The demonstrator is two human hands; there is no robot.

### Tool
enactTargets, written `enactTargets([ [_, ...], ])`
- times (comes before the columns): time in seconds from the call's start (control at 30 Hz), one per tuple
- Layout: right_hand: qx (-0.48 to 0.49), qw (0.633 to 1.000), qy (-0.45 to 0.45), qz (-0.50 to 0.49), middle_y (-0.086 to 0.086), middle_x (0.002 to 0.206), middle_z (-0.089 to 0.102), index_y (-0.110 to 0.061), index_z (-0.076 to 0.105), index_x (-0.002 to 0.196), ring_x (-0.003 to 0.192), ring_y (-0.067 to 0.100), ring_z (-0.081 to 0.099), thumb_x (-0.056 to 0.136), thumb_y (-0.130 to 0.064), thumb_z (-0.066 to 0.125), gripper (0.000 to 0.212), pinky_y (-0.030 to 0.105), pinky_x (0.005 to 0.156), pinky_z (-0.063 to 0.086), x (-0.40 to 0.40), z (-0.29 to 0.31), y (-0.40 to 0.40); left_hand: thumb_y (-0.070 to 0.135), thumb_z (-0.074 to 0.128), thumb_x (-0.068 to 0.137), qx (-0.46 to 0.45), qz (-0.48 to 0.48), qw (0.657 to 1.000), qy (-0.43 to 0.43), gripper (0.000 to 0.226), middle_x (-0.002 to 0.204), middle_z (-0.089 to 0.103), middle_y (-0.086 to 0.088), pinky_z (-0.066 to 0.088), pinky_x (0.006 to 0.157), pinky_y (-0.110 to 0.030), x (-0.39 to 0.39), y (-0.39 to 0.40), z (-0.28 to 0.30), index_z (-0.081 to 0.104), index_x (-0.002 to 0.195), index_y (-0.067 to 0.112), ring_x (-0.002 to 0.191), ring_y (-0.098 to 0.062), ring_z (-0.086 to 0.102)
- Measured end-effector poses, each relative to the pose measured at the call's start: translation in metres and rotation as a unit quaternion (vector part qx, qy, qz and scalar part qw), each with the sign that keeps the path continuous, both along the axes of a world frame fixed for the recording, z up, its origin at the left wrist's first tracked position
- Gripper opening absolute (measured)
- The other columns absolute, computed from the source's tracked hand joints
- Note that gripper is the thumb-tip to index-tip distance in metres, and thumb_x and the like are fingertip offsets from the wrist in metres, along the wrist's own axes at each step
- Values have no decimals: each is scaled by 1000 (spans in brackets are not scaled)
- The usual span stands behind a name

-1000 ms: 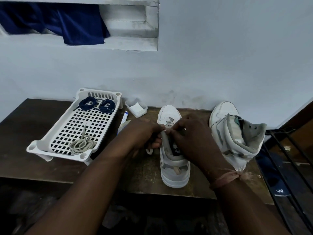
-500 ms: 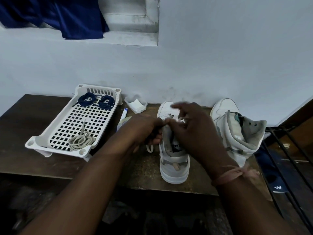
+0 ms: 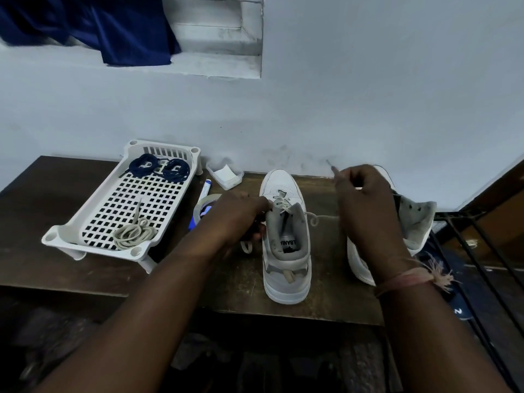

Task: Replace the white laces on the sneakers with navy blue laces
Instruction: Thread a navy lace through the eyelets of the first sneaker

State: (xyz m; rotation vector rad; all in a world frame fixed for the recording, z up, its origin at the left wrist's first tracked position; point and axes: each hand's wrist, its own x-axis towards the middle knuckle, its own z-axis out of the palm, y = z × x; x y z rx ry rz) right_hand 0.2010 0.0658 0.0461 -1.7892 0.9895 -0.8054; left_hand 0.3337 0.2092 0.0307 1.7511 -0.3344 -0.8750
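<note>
White lace [image 3: 314,218] pinched by right hand [image 3: 360,199], dragged toward three o'clock; left hand [image 3: 241,214] gripping sneaker [image 3: 285,251] collar. Could snag at an eyelet, tipping it sideways.

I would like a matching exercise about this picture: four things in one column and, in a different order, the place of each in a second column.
Things:
1. navy blue laces
2. removed white lace
3. right hand
4. left hand

Places:
A. near end of the white tray
B. holding the collar of the middle sneaker
C. far end of the white tray
D. raised, pulling a lace end out

Pairs: 1-C, 2-A, 3-D, 4-B
</note>
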Motion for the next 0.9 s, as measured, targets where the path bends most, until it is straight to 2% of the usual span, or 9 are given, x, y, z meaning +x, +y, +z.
enactTargets([
  [0.07, 27, 999, 21, 32, -2, 80, 70, -21, 67, 88, 76, 22, 68, 89, -33, 62, 13, 49, 79, 58, -2, -6, 3, 37, 71, 76, 6, 9, 999, -45, 32, 76, 71, -13, 58, 67, -46, -5, -3, -2, 67, 88, 7, 63, -23, 65],
  [0.17, 22, 993, 65, 99, -9, 95, 70, -22, 68, 105, 88, 5, 66, 91, -34, 71, 18, 28, 80, 52, 0, -12, 11, 42, 70, 82, -12, 19, 995, -96, 21, 81, 76, 1, 59, 80, -44, -16, -8, -3, 74, 90, 22, 77, -22, 73],
  [0.3, -119, 978, 132, 109, -10, 108, 61, -30, 63, 110, 103, 6, 55, 86, -38, 73, 27, 25, 86, 44, 6, -23, 21, 43, 72, 90, -10, 26, 988, -152, 22, 83, 76, 3, 56, 73, -31, -21, -15, -8, 74, 93, 22, 79, -12, 72],
  [0.37, -162, 972, 136, 100, -8, 95, 61, -30, 62, 101, 90, 8, 55, 86, -33, 70, 17, 29, 80, 44, 8, -30, 24, 41, 74, 90, 7, 10, 982, -186, 17, 81, 74, 5, 52, 65, -23, -20, -15, -11, 73, 92, 24, 73, -3, 68],
  [0.47, -97, 982, 124, 106, -8, 74, 62, -25, 63, 95, 67, 3, 57, 89, -26, 69, 8, 24, 61, 40, 11, -33, 26, 36, 79, 86, 32, -11, 976, -214, 11, 77, 72, 7, 50, 63, -23, -14, -13, -14, 73, 89, 27, 66, 1, 65],
  [0.57, -51, 985, 132, 100, -8, 76, 67, -22, 69, 88, 69, 1, 60, 88, -24, 72, 4, 19, 60, 42, 10, -34, 16, 29, 83, 82, 48, -37, 969, -241, 11, 79, 72, 0, 55, 68, -35, -3, -8, -13, 73, 87, 26, 73, -14, 69],
  [0.63, 16, 989, 110, 95, -5, 76, 71, -20, 73, 84, 70, 5, 64, 86, -22, 77, 4, 16, 63, 47, 5, -37, 5, 25, 81, 85, 62, -51, 964, -255, 9, 83, 71, -2, 53, 64, -26, 5, -2, -13, 73, 89, 25, 73, -10, 67],
  [0.73, 101, 987, 90, 81, 2, 74, 74, -16, 75, 79, 67, 15, 66, 84, -18, 79, 7, 32, 67, 54, -1, -43, -4, 22, 79, 87, 77, -60, 962, -255, 8, 80, 67, 5, 46, 62, -19, 12, 1, -18, 72, 90, 24, 71, -6, 60],
  [0.9, 146, 984, 81, 62, 8, 72, 75, -13, 75, 76, 65, 18, 66, 82, -12, 79, 8, 34, 63, 55, -1, -46, -4, 18, 77, 87, 93, -60, 961, -255, 12, 72, 61, 9, 40, 62, -25, 18, 0, -25, 67, 90, 25, 68, -7, 55],
])
